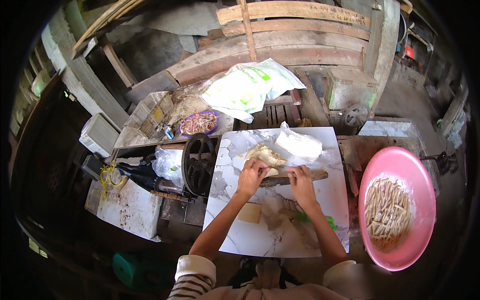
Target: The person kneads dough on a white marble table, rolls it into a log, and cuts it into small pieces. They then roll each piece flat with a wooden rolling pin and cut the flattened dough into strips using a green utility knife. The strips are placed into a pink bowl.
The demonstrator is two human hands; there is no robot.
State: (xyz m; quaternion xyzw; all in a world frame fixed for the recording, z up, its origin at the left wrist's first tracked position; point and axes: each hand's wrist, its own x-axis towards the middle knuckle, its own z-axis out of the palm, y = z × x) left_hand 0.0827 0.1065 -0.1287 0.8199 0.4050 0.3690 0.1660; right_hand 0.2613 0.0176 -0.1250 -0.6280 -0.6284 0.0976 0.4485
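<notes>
My left hand (pixel 252 175) is closed, its fingertips pinching a small pale piece of dough (pixel 271 172). To its right, my right hand (pixel 301 181) is also closed in a pinch; whatever it may hold is too small to make out. Both hands are over a narrow wooden board (pixel 319 175) on the marble-patterned table top (pixel 325 197). Just beyond the left hand sits a larger lump of pale dough (pixel 265 154). A flat, square yellowish slab (pixel 249 213) lies near my left forearm. Under my right forearm shows a green-handled tool (pixel 302 217), partly hidden.
A white plastic bag (pixel 299 142) lies at the table's far side. On the right stands a pink basin (pixel 432 200) holding many floury strips. A hand-wheel machine (pixel 197 167) borders the table's left. Farther back are a purple-rimmed basket (pixel 183 132) and a large white sack (pixel 245 87).
</notes>
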